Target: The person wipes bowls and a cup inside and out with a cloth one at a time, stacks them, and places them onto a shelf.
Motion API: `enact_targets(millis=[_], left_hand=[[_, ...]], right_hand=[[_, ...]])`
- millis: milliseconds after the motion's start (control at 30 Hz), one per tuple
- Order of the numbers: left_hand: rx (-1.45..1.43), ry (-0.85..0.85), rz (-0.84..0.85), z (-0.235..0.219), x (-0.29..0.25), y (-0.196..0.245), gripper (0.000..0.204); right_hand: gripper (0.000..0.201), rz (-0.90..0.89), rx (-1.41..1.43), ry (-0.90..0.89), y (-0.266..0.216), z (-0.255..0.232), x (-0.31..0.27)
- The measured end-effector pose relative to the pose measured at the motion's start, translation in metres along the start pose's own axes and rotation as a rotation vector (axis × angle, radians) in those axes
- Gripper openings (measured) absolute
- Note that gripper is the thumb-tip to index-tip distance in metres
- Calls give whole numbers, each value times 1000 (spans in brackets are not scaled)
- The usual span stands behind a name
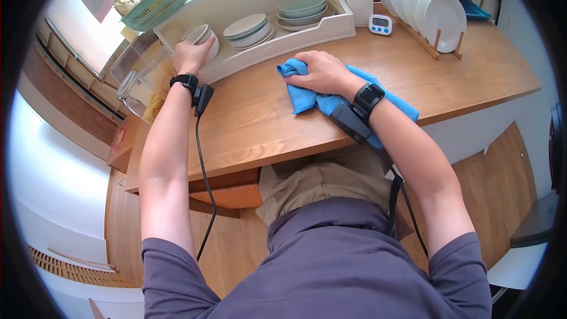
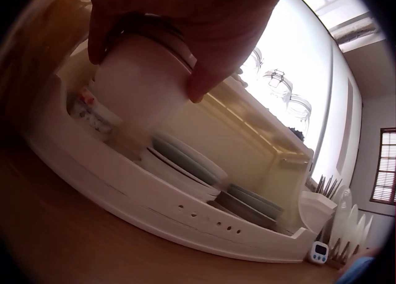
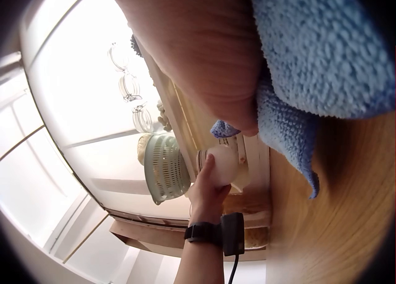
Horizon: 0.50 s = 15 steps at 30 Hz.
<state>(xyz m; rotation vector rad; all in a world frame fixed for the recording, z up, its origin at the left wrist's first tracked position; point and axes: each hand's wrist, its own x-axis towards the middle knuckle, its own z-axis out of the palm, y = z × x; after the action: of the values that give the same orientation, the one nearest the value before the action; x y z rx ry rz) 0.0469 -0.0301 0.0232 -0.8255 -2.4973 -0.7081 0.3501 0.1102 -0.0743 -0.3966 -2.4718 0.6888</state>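
Note:
My left hand (image 1: 190,57) grips a small stack of white bowls (image 1: 202,34) at the left end of a white dish rack (image 1: 283,52). In the left wrist view the bowls (image 2: 139,79) are tilted above the rack's front edge, with thumb and fingers on opposite sides. A patterned bowl (image 2: 96,118) shows just beneath them. On the wooden table, my right hand (image 1: 322,72) holds a crumpled blue cloth (image 1: 304,99), its fingers curled over the bunched part. The rest of the cloth trails under the wrist toward the table's front edge.
Stacked plates and bowls (image 1: 248,28) fill the rack's middle, and greenish bowls (image 1: 303,7) its right. A timer (image 1: 380,25), a white holder (image 1: 357,3) and upright plates (image 1: 442,19) stand at right. A glass jar (image 1: 139,91) and a green basket (image 1: 159,9) are at left.

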Motion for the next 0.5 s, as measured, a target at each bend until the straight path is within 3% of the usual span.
enact_targets(millis=[67, 300, 500], left_hand=[[47, 38, 54, 12, 6, -4, 75], [97, 33, 80, 43, 12, -11, 73], [37, -104, 39, 50, 10, -9, 67]], right_hand=[[53, 13, 2, -8, -2, 0, -2], [41, -11, 9, 45, -6, 0, -5], [43, 20, -20, -3, -10, -4, -6]])
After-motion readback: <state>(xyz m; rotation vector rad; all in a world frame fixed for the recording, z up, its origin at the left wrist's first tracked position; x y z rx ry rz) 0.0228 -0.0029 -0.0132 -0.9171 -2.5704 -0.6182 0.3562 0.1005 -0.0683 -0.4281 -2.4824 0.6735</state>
